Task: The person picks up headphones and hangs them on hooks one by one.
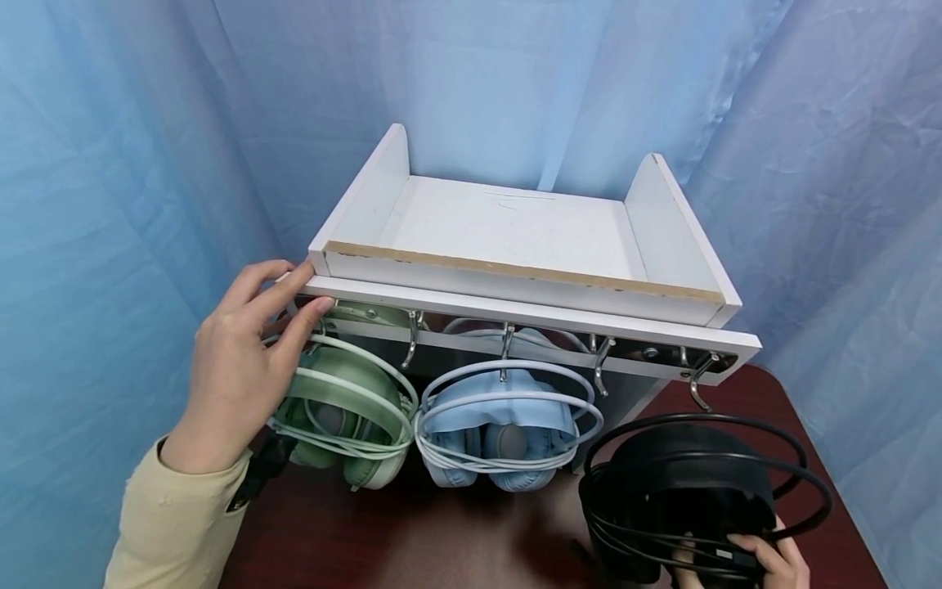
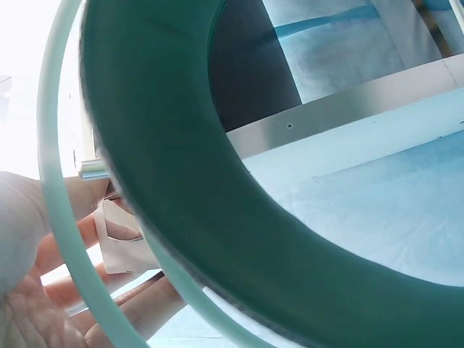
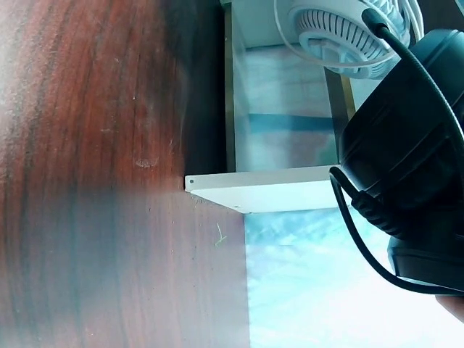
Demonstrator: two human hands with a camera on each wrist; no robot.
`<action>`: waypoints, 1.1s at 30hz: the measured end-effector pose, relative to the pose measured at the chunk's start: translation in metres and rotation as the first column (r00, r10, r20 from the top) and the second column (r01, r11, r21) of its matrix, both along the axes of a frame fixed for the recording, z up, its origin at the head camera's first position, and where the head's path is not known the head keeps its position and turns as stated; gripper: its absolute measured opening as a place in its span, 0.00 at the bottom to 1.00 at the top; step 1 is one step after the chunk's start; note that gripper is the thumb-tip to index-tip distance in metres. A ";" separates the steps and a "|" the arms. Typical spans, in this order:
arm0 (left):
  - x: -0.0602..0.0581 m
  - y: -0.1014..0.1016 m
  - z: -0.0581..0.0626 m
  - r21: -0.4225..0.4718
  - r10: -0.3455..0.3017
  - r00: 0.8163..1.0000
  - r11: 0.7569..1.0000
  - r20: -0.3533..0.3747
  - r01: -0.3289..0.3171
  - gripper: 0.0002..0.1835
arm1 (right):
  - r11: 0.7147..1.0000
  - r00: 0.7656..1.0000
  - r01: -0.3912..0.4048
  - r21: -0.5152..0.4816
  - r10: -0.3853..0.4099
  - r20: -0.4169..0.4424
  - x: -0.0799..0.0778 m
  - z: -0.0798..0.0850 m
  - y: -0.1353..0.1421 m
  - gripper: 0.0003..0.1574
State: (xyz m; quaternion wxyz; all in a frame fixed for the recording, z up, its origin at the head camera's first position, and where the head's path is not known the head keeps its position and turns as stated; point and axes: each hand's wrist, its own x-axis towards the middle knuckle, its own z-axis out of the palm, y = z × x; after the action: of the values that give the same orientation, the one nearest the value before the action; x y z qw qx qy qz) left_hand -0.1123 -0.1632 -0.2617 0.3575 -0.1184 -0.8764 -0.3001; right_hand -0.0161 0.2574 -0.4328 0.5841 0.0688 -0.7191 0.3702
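Note:
My left hand (image 1: 239, 352) grips the left end of a white shelf rack (image 1: 515, 288), thumb at the hook side, fingers over the edge. In the left wrist view the green headphones' band (image 2: 156, 167) covers part of that hand. Green headphones (image 1: 342, 372) hang below it with a looped pale cable; blue headphones (image 1: 508, 401) hang from the middle hook. At lower right my right hand (image 1: 780, 560) holds black headphones (image 1: 684, 466) and their coiled cable, just below the rightmost hook (image 1: 702, 383). The right wrist view shows a black earcup (image 3: 399, 138) up close.
Metal hooks line the rack's front; one bare hook (image 1: 412, 339) is between the green and blue headphones, another (image 1: 603, 366) right of the blue ones. The rack stands on a dark red wooden table (image 1: 471, 540). Blue curtains (image 1: 500, 82) surround it.

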 end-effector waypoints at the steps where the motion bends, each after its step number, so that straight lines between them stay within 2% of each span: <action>1: 0.000 0.000 0.000 0.001 -0.001 1.000 1.000 0.002 0.001 0.21 | 0.999 0.999 0.048 -0.025 -0.048 0.000 0.001 -0.001 -0.005 0.44; 2: 0.000 0.000 0.000 0.002 -0.002 1.000 1.000 0.003 0.002 0.21 | 0.995 0.996 0.093 -0.044 -0.093 -0.002 0.002 -0.003 -0.009 0.45; 5: 0.000 0.000 0.000 0.003 -0.003 1.000 1.000 0.004 0.003 0.21 | 0.988 0.987 0.145 -0.051 -0.141 0.071 0.006 -0.007 -0.008 0.45; 11: 0.000 0.000 0.000 0.001 0.000 1.000 1.000 -0.001 0.000 0.21 | 0.973 0.952 0.229 -0.023 -0.219 0.215 0.007 -0.015 -0.001 0.40; 17: 0.000 0.000 0.000 0.008 -0.006 1.000 1.000 0.000 0.006 0.21 | 0.968 0.943 0.248 -0.037 -0.232 0.238 0.005 -0.013 0.000 0.34; 23: 0.000 0.000 0.000 0.008 -0.002 1.000 1.000 -0.003 0.002 0.21 | 0.963 0.924 0.270 -0.019 -0.253 0.286 0.004 -0.010 0.000 0.30; 27: 0.000 0.000 0.000 0.007 -0.001 1.000 1.000 -0.003 0.001 0.21 | 0.957 0.921 0.289 0.000 -0.279 0.271 0.001 -0.008 0.001 0.33; 33: 0.000 0.000 0.000 0.007 -0.004 1.000 1.000 -0.004 0.004 0.21 | 0.958 0.932 0.287 -0.001 -0.279 0.231 -0.003 -0.006 0.005 0.39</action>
State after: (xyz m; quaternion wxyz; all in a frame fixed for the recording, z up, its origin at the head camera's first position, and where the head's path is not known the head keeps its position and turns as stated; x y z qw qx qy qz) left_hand -0.1123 -0.1631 -0.2618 0.3590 -0.1194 -0.8744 -0.3038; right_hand -0.0192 0.2622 -0.4384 0.5457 -0.0888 -0.7773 0.3002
